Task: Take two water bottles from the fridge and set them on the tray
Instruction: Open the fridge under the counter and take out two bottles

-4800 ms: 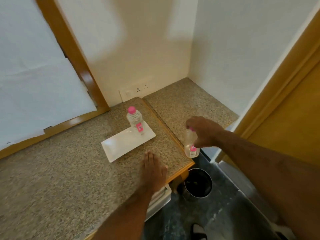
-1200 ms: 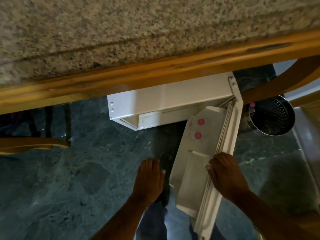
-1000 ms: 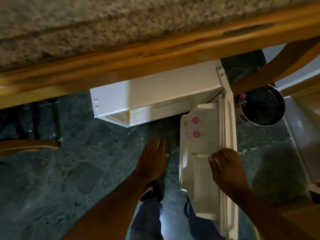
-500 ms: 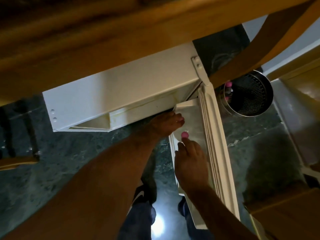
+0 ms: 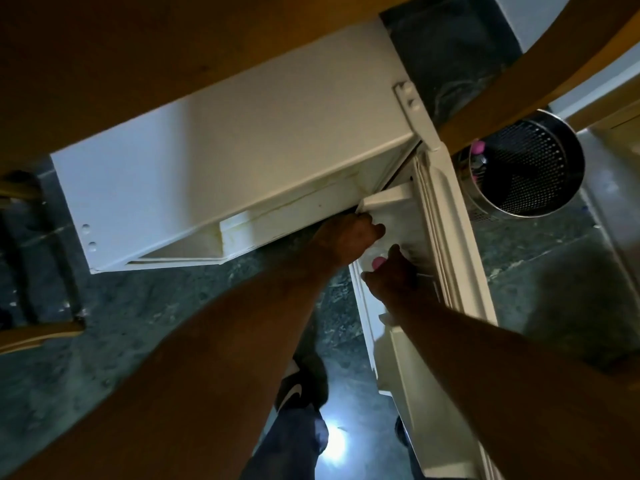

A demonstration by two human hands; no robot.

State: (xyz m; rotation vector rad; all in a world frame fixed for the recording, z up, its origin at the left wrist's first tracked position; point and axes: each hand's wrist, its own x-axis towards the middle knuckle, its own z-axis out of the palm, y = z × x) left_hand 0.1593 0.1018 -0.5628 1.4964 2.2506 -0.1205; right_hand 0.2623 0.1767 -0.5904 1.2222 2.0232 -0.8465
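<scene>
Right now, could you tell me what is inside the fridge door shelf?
One pink bottle cap shows in the door shelf; both hands cover the rest.

1. Dark green stone floor (image 5: 145, 306) spreads below and to the left of the hands, with a bright glare spot (image 5: 334, 445) on it nearer the viewer.
2. A wooden counter edge (image 5: 104, 64) runs overhead, beyond the hands.
3. A perforated metal bin (image 5: 530, 164) stands on the floor, up and right of the hands.
4. Pale wall (image 5: 540, 19) shows at far upper right.
</scene>
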